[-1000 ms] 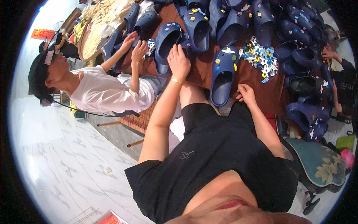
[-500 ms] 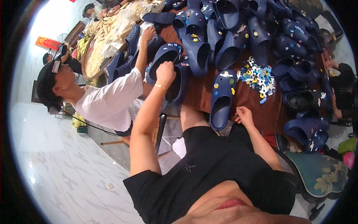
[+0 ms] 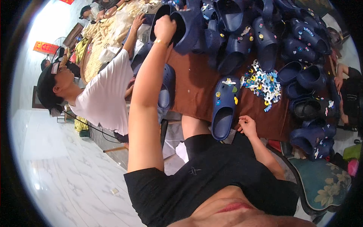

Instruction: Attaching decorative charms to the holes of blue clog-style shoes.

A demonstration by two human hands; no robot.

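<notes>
My left hand (image 3: pixel 165 30), with a bracelet at its wrist, is closed on a pair of navy clogs (image 3: pixel 186 36), its fingers at their open foot holes over the far left of the table. One navy clog (image 3: pixel 223 117) lies in front of me, heel toward me, with several coloured charms on its top. Beside its heel, at the near table edge, my right hand (image 3: pixel 247 126) has its fingers curled in; whatever they hold, if anything, is hidden. A heap of small white, blue and yellow charms (image 3: pixel 266 85) lies right of that clog.
Many navy clogs (image 3: pixel 266 45) cover the far and right parts of the brown-covered table (image 3: pixel 193 87). At my left sits a person in a white shirt (image 3: pixel 106 94), near a clog (image 3: pixel 165 89). A patterned chair seat (image 3: pixel 321 181) stands at lower right.
My left hand has moved away from me with the pair of clogs, lifting them off the near left area. The neighbour's arm has shifted left. My right hand stays by the charmed clog.
</notes>
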